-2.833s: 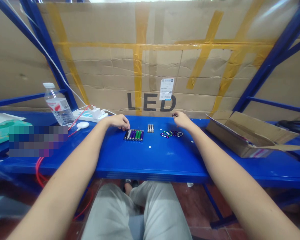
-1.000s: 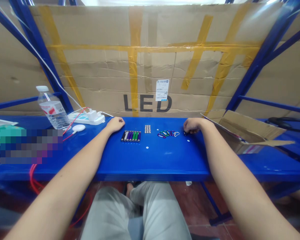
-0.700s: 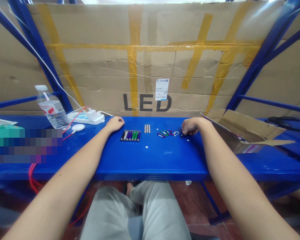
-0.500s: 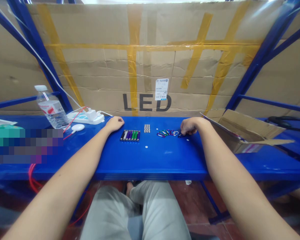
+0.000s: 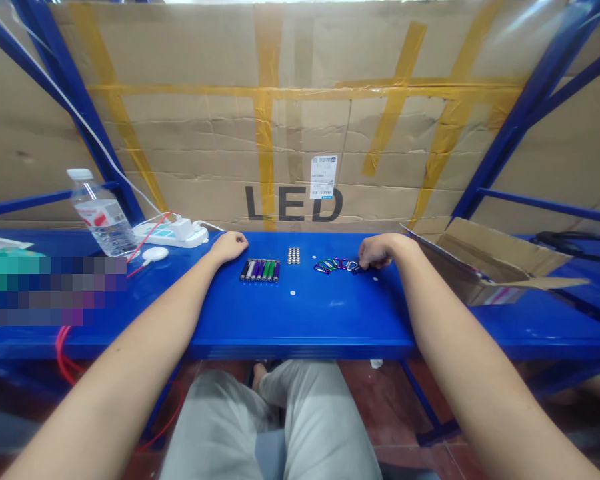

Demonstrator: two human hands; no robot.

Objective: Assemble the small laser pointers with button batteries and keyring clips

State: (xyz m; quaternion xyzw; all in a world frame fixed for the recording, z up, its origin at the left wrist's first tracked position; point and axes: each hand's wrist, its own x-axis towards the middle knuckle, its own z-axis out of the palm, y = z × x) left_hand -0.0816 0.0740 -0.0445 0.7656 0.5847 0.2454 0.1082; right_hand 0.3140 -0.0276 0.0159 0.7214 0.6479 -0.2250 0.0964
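My left hand rests as a loose fist on the blue shelf, just behind and left of a row of several small coloured cylinders. My right hand is curled with its fingertips pinching a small dark clip at the right end of a line of coloured carabiner clips. A small block of silver button cells lies between the two groups. Two single white discs lie on the shelf nearer to me.
An open cardboard box sits at the right. A water bottle, a white power strip with red and white cables, and a white puck stand at the left. A taped cardboard wall marked LED closes the back.
My right hand went from behind the clips to their right end and then slid a dark clip leftward against the line. My left hand drew back from the cylinders into a resting fist.
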